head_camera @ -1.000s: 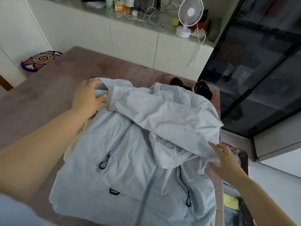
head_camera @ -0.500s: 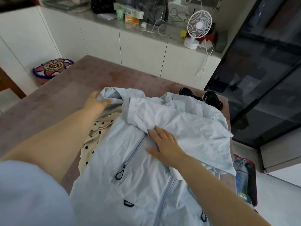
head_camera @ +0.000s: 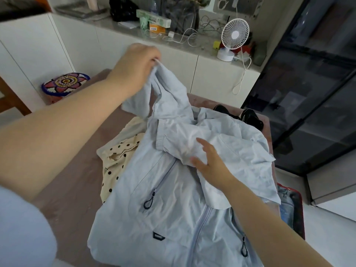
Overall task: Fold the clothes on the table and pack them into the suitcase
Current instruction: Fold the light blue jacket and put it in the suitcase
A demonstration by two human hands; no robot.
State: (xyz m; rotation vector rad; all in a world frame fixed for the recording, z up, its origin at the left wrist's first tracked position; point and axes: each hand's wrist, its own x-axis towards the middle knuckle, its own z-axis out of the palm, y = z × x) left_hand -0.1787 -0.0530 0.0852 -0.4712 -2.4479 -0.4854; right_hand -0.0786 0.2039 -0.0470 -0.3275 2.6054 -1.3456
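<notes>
A pale blue jacket (head_camera: 173,209) is lying zip side up across the near right part of the brown counter (head_camera: 77,180). It is partly covering a cream polka-dot garment (head_camera: 115,157), which is sticking out at its left. The left hand (head_camera: 134,68) is gripping a bunched end of the jacket and holding it above the counter. The right hand (head_camera: 210,160) is resting on a folded sleeve with fingers straight. A red-edged suitcase (head_camera: 294,209) is lying open on the floor just beside the counter's right edge. Behind, white cabinets (head_camera: 215,78) are carrying a small white fan (head_camera: 234,38) and tangled cables. Dark glass panels (head_camera: 308,93) are lining the right wall.
</notes>
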